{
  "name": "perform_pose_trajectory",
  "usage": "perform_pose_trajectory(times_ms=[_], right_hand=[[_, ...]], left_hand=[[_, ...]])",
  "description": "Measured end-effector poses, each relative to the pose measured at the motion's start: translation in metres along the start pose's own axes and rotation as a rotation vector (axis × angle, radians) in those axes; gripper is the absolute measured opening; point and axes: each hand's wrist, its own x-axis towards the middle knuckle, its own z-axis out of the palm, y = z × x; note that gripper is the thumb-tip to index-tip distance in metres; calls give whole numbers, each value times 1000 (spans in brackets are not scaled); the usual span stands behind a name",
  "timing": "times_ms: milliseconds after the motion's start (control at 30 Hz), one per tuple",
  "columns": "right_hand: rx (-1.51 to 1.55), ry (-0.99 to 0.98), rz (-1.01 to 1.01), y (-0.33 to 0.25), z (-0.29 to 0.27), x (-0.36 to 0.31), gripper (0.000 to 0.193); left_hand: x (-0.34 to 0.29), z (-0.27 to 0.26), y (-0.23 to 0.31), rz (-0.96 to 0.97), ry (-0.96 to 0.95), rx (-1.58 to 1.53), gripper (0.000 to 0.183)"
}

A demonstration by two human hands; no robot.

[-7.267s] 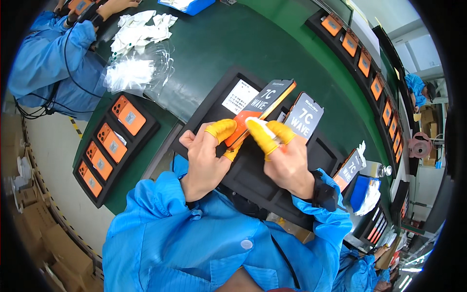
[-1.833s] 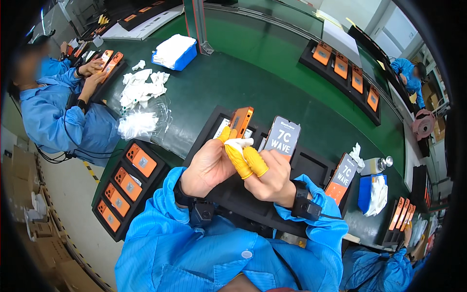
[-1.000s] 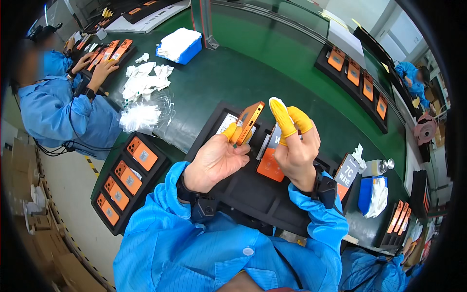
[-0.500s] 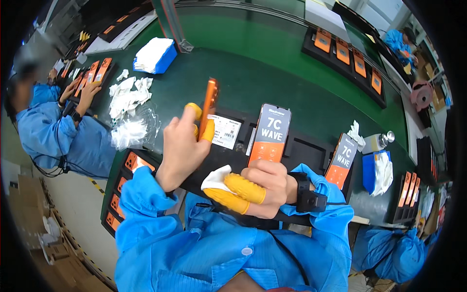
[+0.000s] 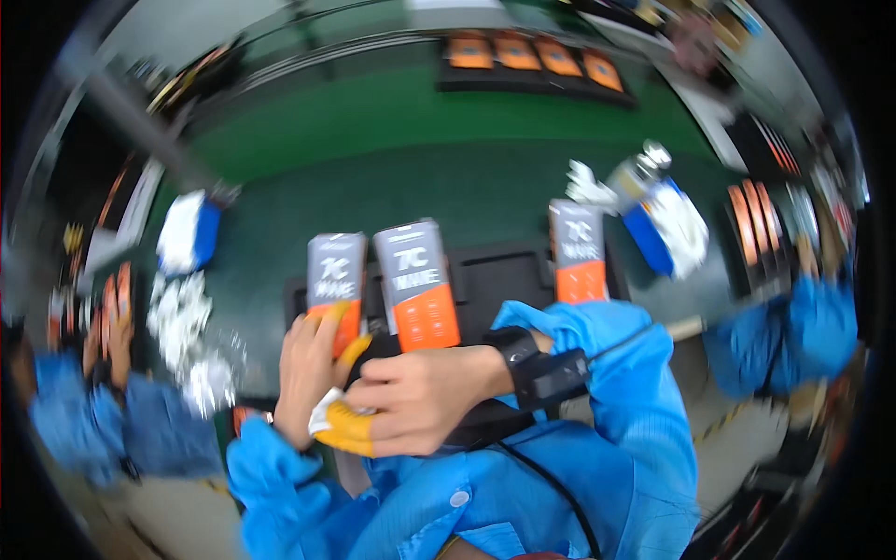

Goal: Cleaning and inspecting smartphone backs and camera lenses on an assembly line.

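My left hand [image 5: 303,369], with yellow finger cots, closes on the lower end of a smartphone [image 5: 336,266]. This phone lies screen side up at the left of a black tray [image 5: 499,275], its front grey and orange. Just right of it, a second smartphone [image 5: 411,275] with the same front rests in the tray. A third smartphone [image 5: 579,247] is at the tray's right end. My right hand [image 5: 420,397], also in yellow finger cots, pinches a white cloth [image 5: 324,411] close beside my left hand. Motion blur softens both hands.
Blue boxes of white cloths stand at the left [image 5: 201,233] and right [image 5: 653,238], near a metal-topped bottle [image 5: 639,173]. Crumpled cloths [image 5: 177,313] lie at left. A tray of orange phones [image 5: 537,70] is at the back. Co-workers' sleeves [image 5: 779,341] flank the bench.
The phone in my left hand has gone from upright on edge to flat, screen up, at the tray's left. My right hand has come left with the cloth. The whole view has swung right.
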Motion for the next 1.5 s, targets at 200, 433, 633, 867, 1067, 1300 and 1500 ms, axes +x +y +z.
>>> perform_pose_trajectory(times_ms=[200, 433, 633, 867, 1067, 1300, 1500], right_hand=[[-132, -96, 150, 3, -29, -12, 16], [-577, -232, 697, -26, -123, -80, 34], [-460, 339, 1332, -56, -192, -165, 38], [200, 1193, 1522, -55, -166, -187, 33], [244, 1062, 1625, -67, -116, -151, 34], [498, 993, 1686, -59, -126, -136, 20], [236, 404, 1473, -68, -120, -87, 23]], left_hand=[[-27, -13, -11, -84, -236, 366, 61], [-25, -2, -9, 12, -180, 555, 51], [-24, -11, -7, -71, -104, 338, 51], [-20, -4, -1, -199, -101, 420, 57], [-47, -17, -34, -363, -108, 523, 60], [-70, -42, 22, -391, -43, 72, 44], [-43, 3, 108, -457, -156, -1122, 26]])
